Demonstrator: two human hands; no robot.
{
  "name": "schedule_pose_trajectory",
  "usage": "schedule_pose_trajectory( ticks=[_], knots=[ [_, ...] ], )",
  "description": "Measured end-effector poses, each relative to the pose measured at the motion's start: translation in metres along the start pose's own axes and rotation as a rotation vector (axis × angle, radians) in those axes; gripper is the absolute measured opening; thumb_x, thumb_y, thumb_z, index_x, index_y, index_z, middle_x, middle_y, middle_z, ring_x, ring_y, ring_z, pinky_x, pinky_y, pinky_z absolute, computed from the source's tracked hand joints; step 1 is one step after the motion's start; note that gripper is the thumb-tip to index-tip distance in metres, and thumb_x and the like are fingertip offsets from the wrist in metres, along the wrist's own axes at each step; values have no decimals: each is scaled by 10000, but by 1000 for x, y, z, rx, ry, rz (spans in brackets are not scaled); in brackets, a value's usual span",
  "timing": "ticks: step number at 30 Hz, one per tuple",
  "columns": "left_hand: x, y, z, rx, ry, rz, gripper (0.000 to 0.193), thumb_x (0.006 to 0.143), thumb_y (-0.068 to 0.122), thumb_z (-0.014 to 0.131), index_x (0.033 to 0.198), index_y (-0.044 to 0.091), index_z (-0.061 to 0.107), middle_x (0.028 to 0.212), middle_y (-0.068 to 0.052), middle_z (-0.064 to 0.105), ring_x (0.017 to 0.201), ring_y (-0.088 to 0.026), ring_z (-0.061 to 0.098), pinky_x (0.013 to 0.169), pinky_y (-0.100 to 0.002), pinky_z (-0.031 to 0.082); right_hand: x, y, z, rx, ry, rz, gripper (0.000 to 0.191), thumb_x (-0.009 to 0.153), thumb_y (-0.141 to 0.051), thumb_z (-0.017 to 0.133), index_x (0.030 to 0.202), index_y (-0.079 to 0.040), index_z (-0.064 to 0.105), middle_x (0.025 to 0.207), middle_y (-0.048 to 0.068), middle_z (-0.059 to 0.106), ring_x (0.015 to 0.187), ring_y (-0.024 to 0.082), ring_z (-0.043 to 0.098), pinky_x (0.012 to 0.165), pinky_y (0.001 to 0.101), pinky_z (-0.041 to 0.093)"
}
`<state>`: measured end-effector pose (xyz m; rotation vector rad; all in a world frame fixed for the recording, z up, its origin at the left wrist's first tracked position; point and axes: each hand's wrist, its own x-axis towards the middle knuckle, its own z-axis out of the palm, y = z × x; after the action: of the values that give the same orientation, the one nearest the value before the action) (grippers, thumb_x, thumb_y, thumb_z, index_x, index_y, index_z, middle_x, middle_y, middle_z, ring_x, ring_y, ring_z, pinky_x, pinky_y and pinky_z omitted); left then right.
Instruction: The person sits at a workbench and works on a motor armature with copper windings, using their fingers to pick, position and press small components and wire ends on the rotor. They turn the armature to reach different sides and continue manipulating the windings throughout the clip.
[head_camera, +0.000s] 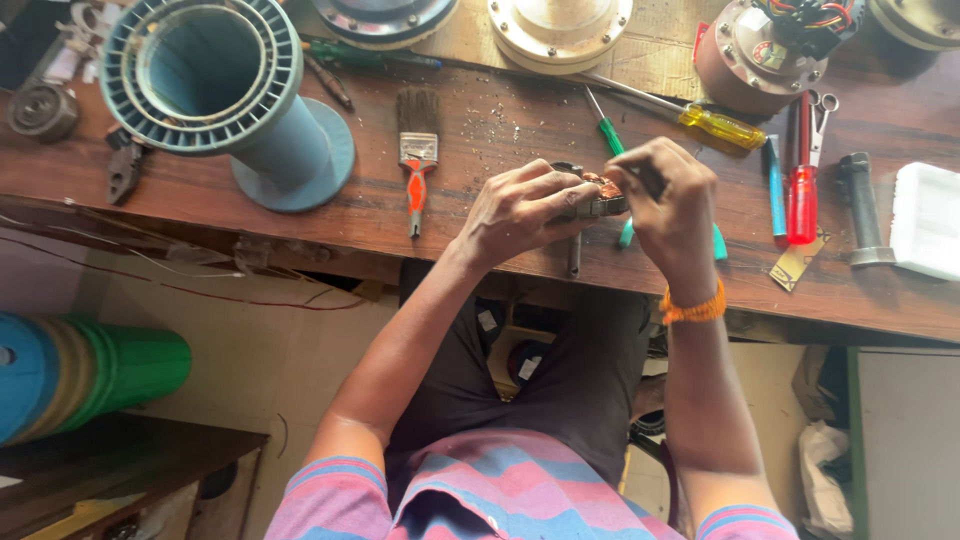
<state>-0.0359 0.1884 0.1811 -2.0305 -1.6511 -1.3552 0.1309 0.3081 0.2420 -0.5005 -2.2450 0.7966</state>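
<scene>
**Small wound part gripped over the bench edge**

Nearest me, the left hand (520, 210) and right hand (672, 205) both curl tightly round a small metal part with copper windings (600, 195), held just above the wooden workbench (480, 130). It looks stiff and compact, but its fine wire seems fragile; better gripped by the metal body. Beyond lie a paintbrush (418, 150), screwdrivers, and a blue ribbed spool (215, 80).

Workshop, tool-strewn wooden bench (300, 215), screwdrivers (722, 126), motor parts (758, 50)
</scene>
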Motion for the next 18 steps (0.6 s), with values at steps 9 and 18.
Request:
schedule_pose_trajectory(
  ticks=[9,18],
  knots=[
    [36,-8,10,-386,-190,-639,431,856,369,743,1191,111,661,997,-60,767,888,-184,749,789,-344,570,17,16,11,-14,57,-53,103,931,-74,832,998,-20,774,868,100,706,697,169,595,654,323,446],
    [38,-67,-13,-1012,-578,-296,278,973,239,713,1155,31,695,1073,-33,698,1037,-117,625,958,-318,523,-22,-21,16,-104,5,-68,128,945,-91,783,1021,-26,704,948,131,720,830,252,689,740,367,507]
  ],
)
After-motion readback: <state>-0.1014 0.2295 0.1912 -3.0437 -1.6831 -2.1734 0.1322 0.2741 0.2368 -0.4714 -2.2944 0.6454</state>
